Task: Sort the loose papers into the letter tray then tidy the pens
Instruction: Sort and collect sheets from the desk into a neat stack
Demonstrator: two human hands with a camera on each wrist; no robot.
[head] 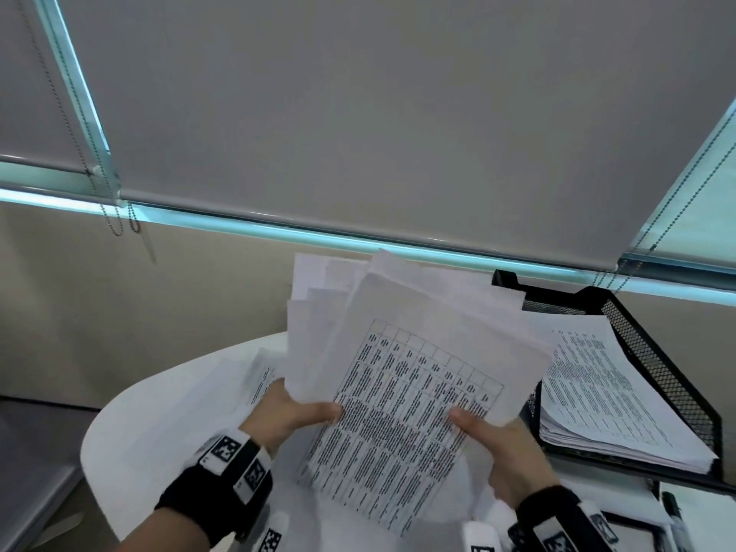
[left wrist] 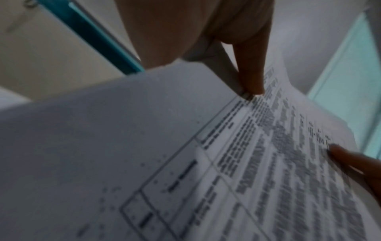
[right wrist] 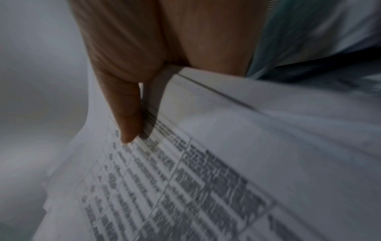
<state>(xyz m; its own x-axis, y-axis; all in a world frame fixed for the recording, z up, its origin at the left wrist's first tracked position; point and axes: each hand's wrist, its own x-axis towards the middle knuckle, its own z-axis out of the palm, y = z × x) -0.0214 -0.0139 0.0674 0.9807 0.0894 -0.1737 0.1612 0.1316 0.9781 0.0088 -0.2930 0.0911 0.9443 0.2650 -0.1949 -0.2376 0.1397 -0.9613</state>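
Two hands show, the left hand [head: 288,410] and the right hand [head: 504,444], and one black mesh letter tray [head: 661,368]. One fanned bundle of papers [head: 402,352] is held up, at least five sheets; the exact number cannot be told. One stack of papers [head: 609,396] lies in the tray, sheets uncountable

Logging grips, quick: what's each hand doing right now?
Left hand: grips the sheaf of papers, thumb on top.
Right hand: grips the same sheaf, thumb on top.

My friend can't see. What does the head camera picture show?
Two hands, left hand and right hand, grip a fanned bundle of printed papers above a white table. A black mesh letter tray holding more papers sits to the right.
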